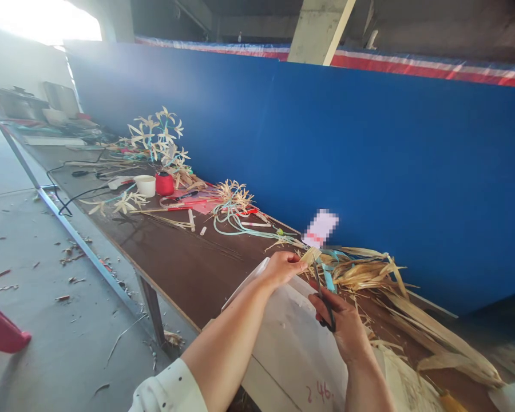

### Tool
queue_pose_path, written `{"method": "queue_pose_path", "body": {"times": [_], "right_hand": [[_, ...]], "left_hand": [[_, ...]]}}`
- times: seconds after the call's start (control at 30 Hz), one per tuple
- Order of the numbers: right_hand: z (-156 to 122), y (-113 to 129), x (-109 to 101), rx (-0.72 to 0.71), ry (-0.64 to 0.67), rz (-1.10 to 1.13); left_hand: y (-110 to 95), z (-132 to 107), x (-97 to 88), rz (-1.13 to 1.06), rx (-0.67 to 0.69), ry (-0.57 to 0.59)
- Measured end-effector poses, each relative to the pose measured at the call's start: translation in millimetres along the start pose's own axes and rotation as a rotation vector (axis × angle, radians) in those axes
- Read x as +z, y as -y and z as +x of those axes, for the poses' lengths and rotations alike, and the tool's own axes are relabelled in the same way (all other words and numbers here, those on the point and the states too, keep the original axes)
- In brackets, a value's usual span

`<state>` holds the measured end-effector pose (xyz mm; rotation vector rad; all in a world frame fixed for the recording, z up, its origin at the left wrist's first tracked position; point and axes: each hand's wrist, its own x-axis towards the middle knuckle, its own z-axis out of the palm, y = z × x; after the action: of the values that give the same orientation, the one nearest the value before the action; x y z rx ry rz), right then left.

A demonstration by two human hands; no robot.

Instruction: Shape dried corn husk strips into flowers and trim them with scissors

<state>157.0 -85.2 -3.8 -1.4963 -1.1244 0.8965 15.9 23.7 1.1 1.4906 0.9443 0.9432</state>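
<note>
My left hand (pixel 282 268) pinches a small folded piece of dried corn husk (pixel 310 255) above a white board (pixel 292 337) on the table. My right hand (pixel 345 326) grips a pair of scissors (pixel 323 296), whose blades point up at the husk piece. Just beyond both hands lies a heap of dried husks (pixel 369 272) with light blue ribbon (pixel 328 279) running through it.
A long brown table (pixel 184 257) runs along a blue wall (pixel 369 160). Farther off on it stand husk flowers (pixel 158 137), a white cup (pixel 146 185), a red pot (pixel 165 183), red tools and cables. Long husks (pixel 438 332) spread at right. Scraps litter the floor (pixel 47 297).
</note>
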Motion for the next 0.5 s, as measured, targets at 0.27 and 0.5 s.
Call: {"method": "queue_pose_path", "body": {"times": [0.27,0.5], "right_hand": [[1.2,-1.1,0.2,-0.026,0.010,-0.018],[-0.7,7.3,3.1,-0.043,-0.018,-0.029]], "left_hand": [[2.0,1.4,-1.0,-0.004,0.003,0.013],[-4.6,-5.1,-1.6,0.003,0.013,0.084]]}}
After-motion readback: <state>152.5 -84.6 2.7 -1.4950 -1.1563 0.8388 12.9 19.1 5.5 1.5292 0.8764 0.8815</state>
